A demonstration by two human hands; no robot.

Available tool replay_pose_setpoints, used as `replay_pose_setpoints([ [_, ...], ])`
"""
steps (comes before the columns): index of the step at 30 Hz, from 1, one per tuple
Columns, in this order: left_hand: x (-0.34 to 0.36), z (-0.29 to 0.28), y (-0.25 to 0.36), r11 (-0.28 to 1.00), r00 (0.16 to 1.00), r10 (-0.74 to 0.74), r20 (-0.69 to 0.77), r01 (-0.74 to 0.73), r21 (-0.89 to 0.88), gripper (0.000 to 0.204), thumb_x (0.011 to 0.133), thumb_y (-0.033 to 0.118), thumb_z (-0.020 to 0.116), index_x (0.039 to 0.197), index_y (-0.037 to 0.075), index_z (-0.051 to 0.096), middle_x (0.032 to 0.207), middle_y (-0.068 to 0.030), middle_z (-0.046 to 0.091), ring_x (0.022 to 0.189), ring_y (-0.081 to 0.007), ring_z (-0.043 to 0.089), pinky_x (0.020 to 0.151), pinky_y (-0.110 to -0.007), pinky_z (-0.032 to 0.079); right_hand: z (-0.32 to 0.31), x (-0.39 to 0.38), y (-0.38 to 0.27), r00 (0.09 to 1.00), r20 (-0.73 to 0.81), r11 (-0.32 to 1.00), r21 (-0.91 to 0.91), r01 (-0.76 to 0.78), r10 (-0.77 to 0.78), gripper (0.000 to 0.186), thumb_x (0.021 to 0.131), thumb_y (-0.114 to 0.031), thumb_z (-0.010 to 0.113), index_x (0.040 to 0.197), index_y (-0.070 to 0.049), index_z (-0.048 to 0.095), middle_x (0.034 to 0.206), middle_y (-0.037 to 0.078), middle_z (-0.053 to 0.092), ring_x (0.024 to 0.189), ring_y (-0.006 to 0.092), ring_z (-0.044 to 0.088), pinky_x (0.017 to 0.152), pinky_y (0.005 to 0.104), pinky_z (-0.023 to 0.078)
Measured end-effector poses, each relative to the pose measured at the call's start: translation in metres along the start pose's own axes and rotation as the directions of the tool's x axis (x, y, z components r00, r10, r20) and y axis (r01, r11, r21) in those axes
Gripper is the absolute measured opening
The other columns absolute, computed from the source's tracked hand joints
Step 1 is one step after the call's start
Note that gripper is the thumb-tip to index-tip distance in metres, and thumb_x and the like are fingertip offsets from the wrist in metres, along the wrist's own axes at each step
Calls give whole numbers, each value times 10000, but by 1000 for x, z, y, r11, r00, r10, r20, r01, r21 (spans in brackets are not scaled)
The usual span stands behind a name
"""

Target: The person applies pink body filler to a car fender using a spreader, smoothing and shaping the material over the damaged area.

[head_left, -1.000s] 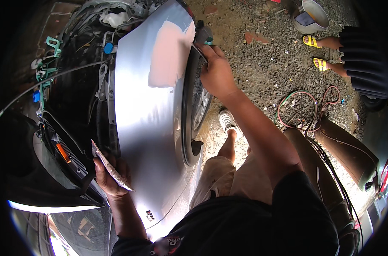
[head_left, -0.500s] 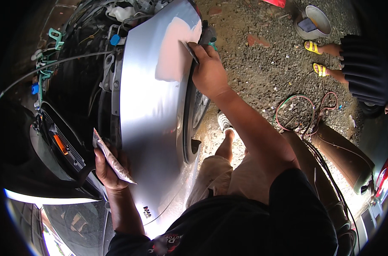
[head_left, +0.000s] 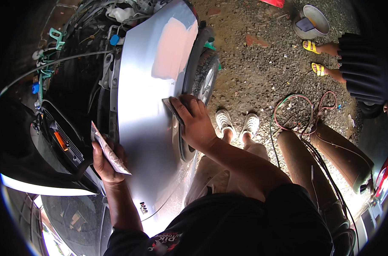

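A silver car fender [head_left: 145, 113] lies lengthwise in front of me, with a smooth pale pink patch of body filler [head_left: 170, 53] on its far part. My right hand [head_left: 197, 123] is closed around a thin dark filler spreader [head_left: 172, 109], whose edge is at the fender's surface by the wheel arch, nearer to me than the patch. Over the fender's left edge, my left hand [head_left: 106, 167] grips a flat mixing board [head_left: 110, 150] tilted on its side, its face smeared with pinkish filler. Part of the left fingers is hidden behind the board.
The open engine bay [head_left: 81, 77] lies left of the fender, the car's wheel [head_left: 207, 77] right. On the gravel are a bucket [head_left: 319, 30], coiled hoses [head_left: 294, 109] and large brown tubes [head_left: 294, 153]. Another person in yellow sandals [head_left: 317, 69] stands at the right.
My right hand has come off the pink patch with the spreader and moved nearer to me along the fender's right edge. The left hand with the board has barely shifted.
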State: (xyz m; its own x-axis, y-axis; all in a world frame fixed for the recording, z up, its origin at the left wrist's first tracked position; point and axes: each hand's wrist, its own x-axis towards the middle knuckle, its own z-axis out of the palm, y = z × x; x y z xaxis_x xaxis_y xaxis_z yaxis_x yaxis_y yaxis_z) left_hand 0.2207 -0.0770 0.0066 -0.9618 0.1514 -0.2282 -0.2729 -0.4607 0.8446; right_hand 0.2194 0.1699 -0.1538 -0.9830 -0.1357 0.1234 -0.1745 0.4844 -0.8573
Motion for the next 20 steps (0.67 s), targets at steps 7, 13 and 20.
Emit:
replay_pose_setpoints([
  [7,-7,13,0,999,962,-13,-274,26,44,361,1043,410,586,1180,84,655,782,-11,683,513,-110,556,414,-249,408,-67,-72,-36,976,216,936,349,-44,-35,721,803,79,589,1488,-120,485,1385,188,502,1282,384,521,1085,480,466],
  [13,-22,62,4,996,926,-30,-375,57,62,431,986,398,679,1250,64,610,996,-50,716,823,-171,708,770,-312,586,-154,-101,-60,981,154,872,458,-174,115,750,751,215,419,1436,-65,542,1341,199,583,1315,341,548,1086,363,431],
  [20,-34,134,-28,985,965,-129,-228,152,87,457,950,310,753,1294,30,643,1167,-69,715,1073,-199,675,986,-362,517,-282,-69,-112,991,84,915,398,62,-104,572,891,164,432,1409,-44,558,1344,162,588,1239,296,605,1062,328,443],
])
